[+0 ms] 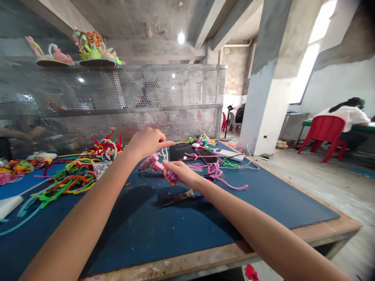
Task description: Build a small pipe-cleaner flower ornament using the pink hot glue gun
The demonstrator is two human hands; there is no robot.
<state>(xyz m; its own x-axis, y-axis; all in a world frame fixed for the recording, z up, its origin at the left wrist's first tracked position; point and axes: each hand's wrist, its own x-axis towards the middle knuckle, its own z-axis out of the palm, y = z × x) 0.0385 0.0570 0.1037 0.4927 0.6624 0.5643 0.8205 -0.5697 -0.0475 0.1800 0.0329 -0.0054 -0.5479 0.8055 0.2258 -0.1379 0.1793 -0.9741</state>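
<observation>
My left hand (150, 142) is closed in a pinch at the top of a short strand of white beads (165, 154). The strand hangs down to my right hand (183, 173). That hand is wrapped around a bunched purple pipe-cleaner piece (172, 175), and its fingers hide part of it. Just left of my right hand is a pink object (157, 164), its kind unclear. On the blue mat (140, 234) below lies a dark metal tool (177, 198), apparently scissors. Loose pink pipe cleaners (216, 171) lie to the right.
A tangle of coloured pipe cleaners (70, 177) covers the table's left side. Behind my hands are a black flat box (180, 151) and a white power strip (230, 154). A perforated metal panel (175, 101) stands along the back. A person sits on a red chair (325, 134) at right.
</observation>
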